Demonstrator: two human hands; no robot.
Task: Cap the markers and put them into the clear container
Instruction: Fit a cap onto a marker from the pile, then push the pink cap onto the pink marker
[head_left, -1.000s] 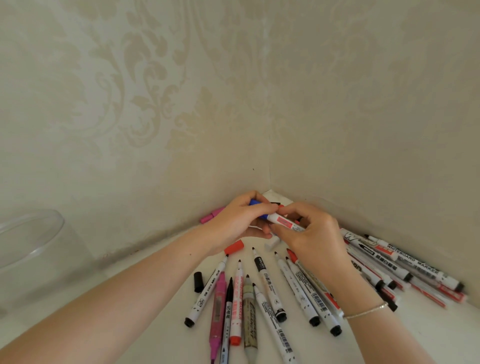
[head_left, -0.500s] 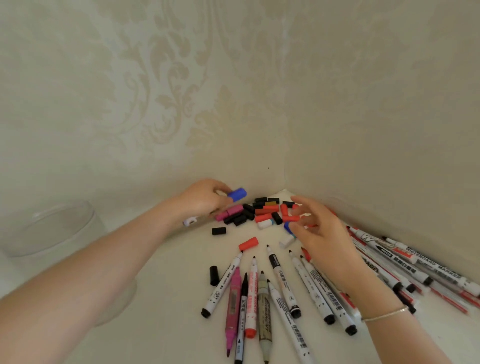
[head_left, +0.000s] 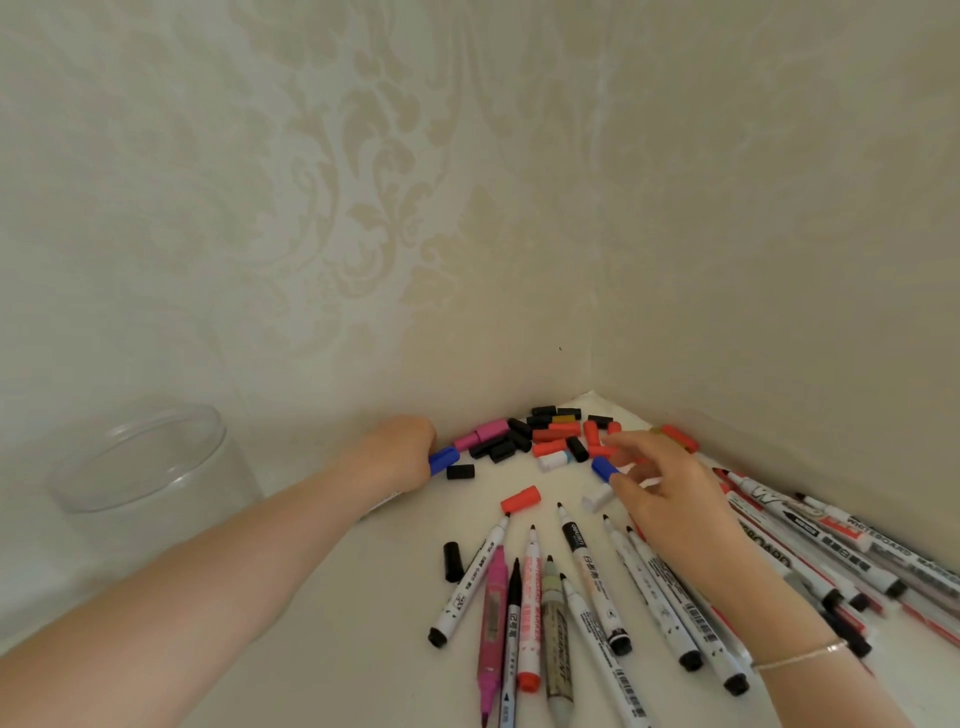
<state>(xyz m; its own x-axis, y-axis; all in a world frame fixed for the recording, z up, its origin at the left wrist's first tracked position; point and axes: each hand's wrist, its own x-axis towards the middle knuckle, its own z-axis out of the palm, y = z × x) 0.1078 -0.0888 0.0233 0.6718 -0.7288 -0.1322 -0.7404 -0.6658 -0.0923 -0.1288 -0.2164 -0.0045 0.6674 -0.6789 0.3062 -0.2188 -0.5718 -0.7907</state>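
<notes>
Showing a blue cap (head_left: 443, 459), white-barrelled marker in fist.

I see two bare forearms entering from six o'clock, with no sleeves in view on either. My left hand (head_left: 402, 457) carries no ring or band that I can make out. On the wrist below my right hand (head_left: 670, 499), toward five o'clock, sits a thin bracelet (head_left: 800, 657), a pale, possibly metal chain with a small brighter link.
</notes>
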